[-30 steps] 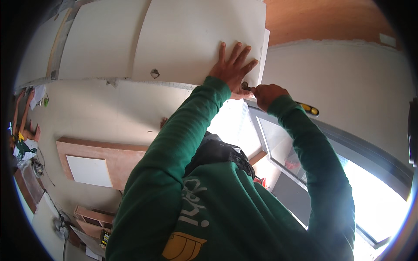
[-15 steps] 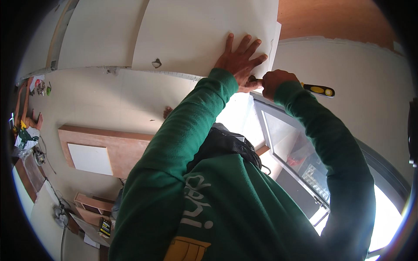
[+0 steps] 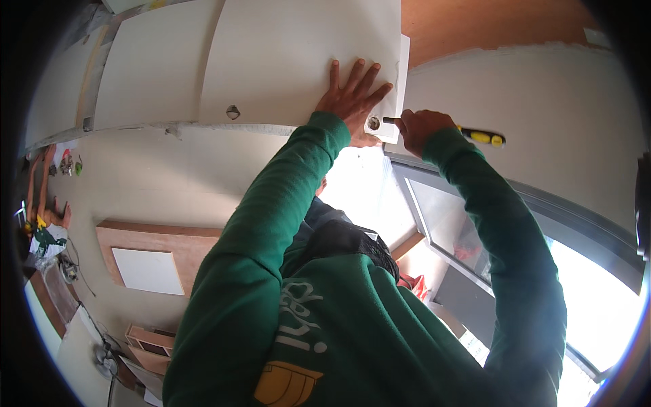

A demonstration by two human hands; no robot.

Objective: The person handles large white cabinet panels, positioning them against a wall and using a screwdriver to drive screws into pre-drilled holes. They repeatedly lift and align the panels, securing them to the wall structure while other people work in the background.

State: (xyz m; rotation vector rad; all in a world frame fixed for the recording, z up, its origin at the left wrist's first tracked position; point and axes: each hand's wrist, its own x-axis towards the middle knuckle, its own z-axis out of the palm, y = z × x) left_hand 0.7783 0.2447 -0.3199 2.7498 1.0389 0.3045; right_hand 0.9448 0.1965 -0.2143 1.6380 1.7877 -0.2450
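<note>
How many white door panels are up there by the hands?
3: one panel under the left hand, a second beside it, a third at far left. More may be hidden.

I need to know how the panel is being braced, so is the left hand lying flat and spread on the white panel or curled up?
Spread flat: the left hand lies open on the white panel, its fingers fanned apart.

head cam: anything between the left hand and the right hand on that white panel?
In the head view, a round hole at the white panel's corner sits between the left hand and right hand; the screwdriver tip points at it.
</note>
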